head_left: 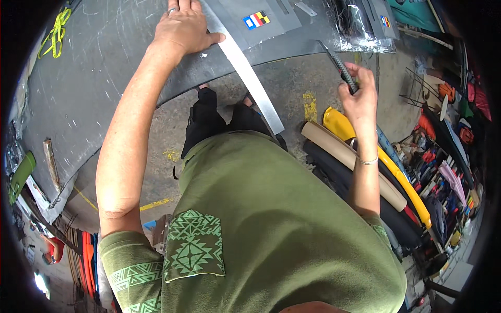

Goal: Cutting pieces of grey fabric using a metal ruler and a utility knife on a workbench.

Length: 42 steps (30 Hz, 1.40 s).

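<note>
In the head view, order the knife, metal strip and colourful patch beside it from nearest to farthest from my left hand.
1. Metal strip: touching your left hand, at the thumb.
2. Colourful patch: right of the strip, on the grey sheet.
3. Knife: farther right, in your right hand.

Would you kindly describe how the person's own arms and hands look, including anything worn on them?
Both hands are ungloved and the forearms bare. The left hand wears a ring; a thin, silver-coloured bracelet circles the wrist above the right hand. The short left sleeve is olive green with lighter green geometric bands; the right sleeve shows only partly, also green.
</note>
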Each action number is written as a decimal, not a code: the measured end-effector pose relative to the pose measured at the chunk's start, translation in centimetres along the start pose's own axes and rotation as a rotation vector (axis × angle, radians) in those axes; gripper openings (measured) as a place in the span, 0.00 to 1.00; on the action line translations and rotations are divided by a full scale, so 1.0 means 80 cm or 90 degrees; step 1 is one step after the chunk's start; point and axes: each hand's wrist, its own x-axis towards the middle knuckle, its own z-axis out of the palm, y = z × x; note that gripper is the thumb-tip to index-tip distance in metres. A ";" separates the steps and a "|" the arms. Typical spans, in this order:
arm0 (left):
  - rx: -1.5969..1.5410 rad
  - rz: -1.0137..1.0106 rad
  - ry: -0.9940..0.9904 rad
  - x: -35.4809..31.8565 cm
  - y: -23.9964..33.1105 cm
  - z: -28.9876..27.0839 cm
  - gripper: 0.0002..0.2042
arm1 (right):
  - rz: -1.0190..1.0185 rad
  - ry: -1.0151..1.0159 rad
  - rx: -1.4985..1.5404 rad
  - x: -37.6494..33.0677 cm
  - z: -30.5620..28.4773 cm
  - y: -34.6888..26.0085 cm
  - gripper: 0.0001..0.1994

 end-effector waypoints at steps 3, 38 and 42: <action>0.009 -0.004 -0.001 0.002 -0.002 0.004 0.54 | 0.162 0.011 0.110 0.013 -0.020 -0.015 0.18; 0.031 0.028 0.048 0.012 -0.011 0.028 0.54 | 0.137 -0.318 0.900 0.234 0.241 -0.185 0.31; 0.007 0.049 0.094 0.006 -0.009 0.023 0.54 | 0.152 -0.306 0.896 0.234 0.240 -0.187 0.31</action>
